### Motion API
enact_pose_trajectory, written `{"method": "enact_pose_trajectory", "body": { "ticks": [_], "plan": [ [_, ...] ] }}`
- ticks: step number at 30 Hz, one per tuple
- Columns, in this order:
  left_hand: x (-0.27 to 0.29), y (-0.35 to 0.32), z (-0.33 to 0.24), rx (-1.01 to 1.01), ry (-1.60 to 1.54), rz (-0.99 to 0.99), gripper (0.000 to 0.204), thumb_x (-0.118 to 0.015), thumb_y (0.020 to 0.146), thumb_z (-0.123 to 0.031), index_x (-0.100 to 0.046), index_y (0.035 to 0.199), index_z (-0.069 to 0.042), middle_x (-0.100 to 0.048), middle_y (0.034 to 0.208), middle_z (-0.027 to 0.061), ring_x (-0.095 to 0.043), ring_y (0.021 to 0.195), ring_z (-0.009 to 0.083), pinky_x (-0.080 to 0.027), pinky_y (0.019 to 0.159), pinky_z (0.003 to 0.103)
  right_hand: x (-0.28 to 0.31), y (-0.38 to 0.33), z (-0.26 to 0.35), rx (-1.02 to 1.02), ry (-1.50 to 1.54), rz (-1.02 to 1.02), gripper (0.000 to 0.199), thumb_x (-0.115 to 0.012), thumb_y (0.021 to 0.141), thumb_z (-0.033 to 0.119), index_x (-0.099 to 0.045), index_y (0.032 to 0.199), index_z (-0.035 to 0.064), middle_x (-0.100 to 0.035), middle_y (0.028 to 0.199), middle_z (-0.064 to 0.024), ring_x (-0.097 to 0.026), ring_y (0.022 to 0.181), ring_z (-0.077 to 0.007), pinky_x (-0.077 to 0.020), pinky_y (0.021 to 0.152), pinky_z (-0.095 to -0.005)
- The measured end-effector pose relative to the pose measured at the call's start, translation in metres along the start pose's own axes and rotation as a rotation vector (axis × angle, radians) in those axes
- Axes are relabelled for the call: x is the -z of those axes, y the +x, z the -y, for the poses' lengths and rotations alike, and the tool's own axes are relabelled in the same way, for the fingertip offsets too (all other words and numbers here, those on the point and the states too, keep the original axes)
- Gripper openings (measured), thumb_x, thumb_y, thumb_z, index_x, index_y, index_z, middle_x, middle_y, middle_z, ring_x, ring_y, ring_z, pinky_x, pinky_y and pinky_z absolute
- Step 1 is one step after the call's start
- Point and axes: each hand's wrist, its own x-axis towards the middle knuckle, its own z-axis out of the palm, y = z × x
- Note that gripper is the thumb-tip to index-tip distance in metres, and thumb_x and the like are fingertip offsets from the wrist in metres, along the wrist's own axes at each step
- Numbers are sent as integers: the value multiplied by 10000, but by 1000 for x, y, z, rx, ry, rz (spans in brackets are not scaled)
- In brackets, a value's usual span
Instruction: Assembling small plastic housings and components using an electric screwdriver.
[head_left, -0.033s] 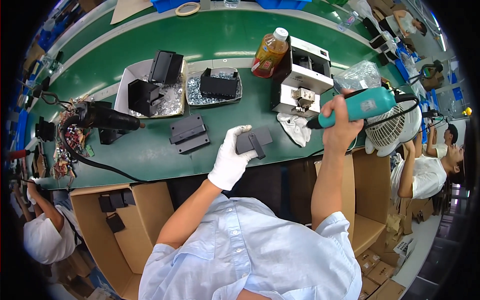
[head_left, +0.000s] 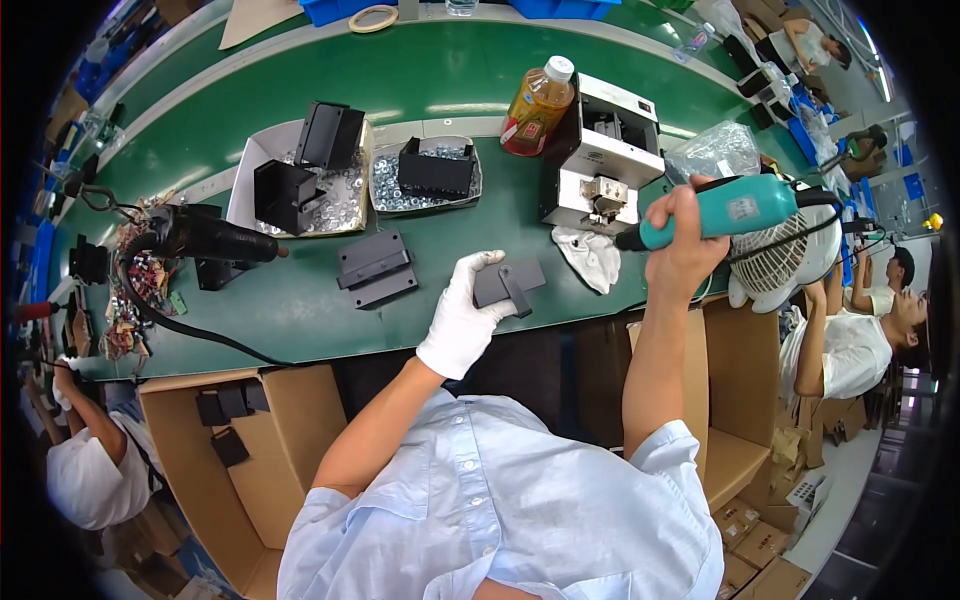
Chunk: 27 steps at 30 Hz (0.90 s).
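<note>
Nothing has moved between the two pictures. The gloved left hand (head_left: 462, 318) grips the dark grey bracket (head_left: 508, 283) in the same spot, and the right hand (head_left: 682, 240) holds the teal electric screwdriver (head_left: 730, 212) at the same height.

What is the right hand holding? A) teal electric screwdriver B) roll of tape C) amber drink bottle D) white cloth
A: the bare right hand is wrapped around the teal electric screwdriver, raised above the green bench, while the amber drink bottle stands untouched further back.
</note>
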Motion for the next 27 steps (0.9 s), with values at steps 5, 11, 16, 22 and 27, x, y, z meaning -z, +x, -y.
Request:
{"method": "enact_pose_trajectory", "body": {
  "ticks": [5,11,16,22,27],
  "plan": [
    [-3,2,-9,33,35,34,583,-710,747,-7,-440,1261,-53,-579,1240,127,-603,1066,283,-454,940,351,-15,17,-18,130,-3,-141,172,-610,861,45,-543,1015,6,-532,622,-35,-492,518,-122,-431,537,-239],
    [-2,3,-23,145,43,61,572,-693,730,39,-445,1239,-41,-561,1218,119,-577,1022,224,-452,913,311,-12,19,-32,123,-105,-92,180,-607,872,58,-541,1031,5,-532,610,-36,-494,515,-116,-419,517,-223],
    [-4,3,-23,137,27,43,556,-686,738,31,-446,1235,-38,-567,1211,128,-582,1018,230,-455,905,318,-9,16,-29,39,-112,-68,217,-602,876,60,-528,1072,1,-532,619,-33,-493,516,-113,-417,514,-218],
    [-1,1,-19,103,107,56,552,-705,785,-57,-431,1263,-90,-617,1170,158,-637,992,333,-484,859,399,-9,5,-16,31,-39,-66,283,-598,868,67,-495,1124,7,-516,655,-28,-472,522,-118,-419,541,-241],
    [-2,3,-25,156,111,84,556,-716,786,-76,-426,1259,-114,-638,1124,159,-649,942,353,-495,824,420,-25,-2,9,28,26,-40,322,-577,874,71,-465,1169,9,-519,682,-24,-456,511,-115,-417,538,-251]
  ]
}}
